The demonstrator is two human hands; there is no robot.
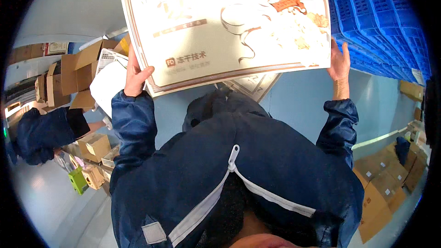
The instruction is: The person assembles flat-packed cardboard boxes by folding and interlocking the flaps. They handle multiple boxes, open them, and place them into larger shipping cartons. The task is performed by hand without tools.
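Note:
Up in front of me is a large cream printed carton (197, 36) with brown border lines and pictures of food, its surface washed out by glare. My left hand (136, 76) is closed on its lower left edge, the thumb over the printed face. At the opposite edge my right hand (339, 62) grips it from the side, with most of its fingers hidden behind. The far end of the carton runs out of the picture. Beneath it, near the floor, part of a second pale printed carton (258, 86) shows.
Blue plastic crates (374, 18) are stacked at the right. To the left stand an open cardboard box (80, 73) and something white and rounded (108, 85). A co-worker's dark sleeve (48, 131) is further left. Brown cartons (383, 179) lie at the lower right.

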